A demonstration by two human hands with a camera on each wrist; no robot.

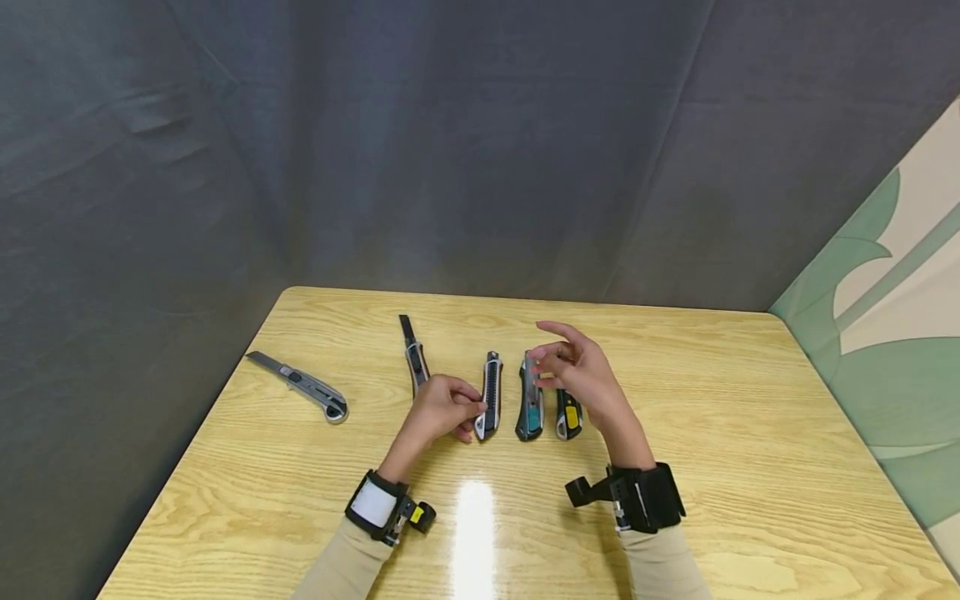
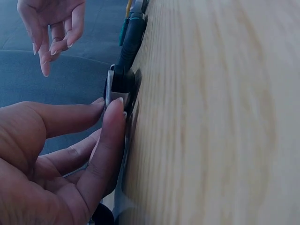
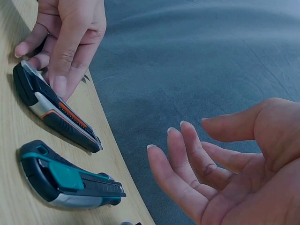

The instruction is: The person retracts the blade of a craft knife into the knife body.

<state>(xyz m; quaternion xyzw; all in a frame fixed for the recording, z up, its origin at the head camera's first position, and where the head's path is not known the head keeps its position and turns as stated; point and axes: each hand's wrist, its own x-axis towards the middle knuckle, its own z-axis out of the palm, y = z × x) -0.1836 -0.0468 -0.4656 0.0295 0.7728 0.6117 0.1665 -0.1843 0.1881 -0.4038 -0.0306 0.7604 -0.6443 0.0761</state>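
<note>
My left hand (image 1: 442,408) has its thumb and fingertips on the side of a black-and-silver cutter (image 1: 489,398), pinching it near its lower end; an orange strip shows on this cutter (image 3: 70,115) in the right wrist view. My right hand (image 1: 585,375) is raised over the teal-and-grey cutter (image 1: 531,408), fingers loosely bent and holding nothing. Beside that lies a black-and-yellow cutter (image 1: 570,417), its upper part hidden by the right hand. Teal parts of the grey cutter (image 3: 65,176) are plain in the right wrist view.
A silver cutter (image 1: 303,387) with its blade out lies slanted at the left. Another cutter (image 1: 416,360), blade out, points to the back, its lower end behind my left hand. The wooden table (image 1: 750,433) meets a dark curtain (image 1: 480,150) at the back.
</note>
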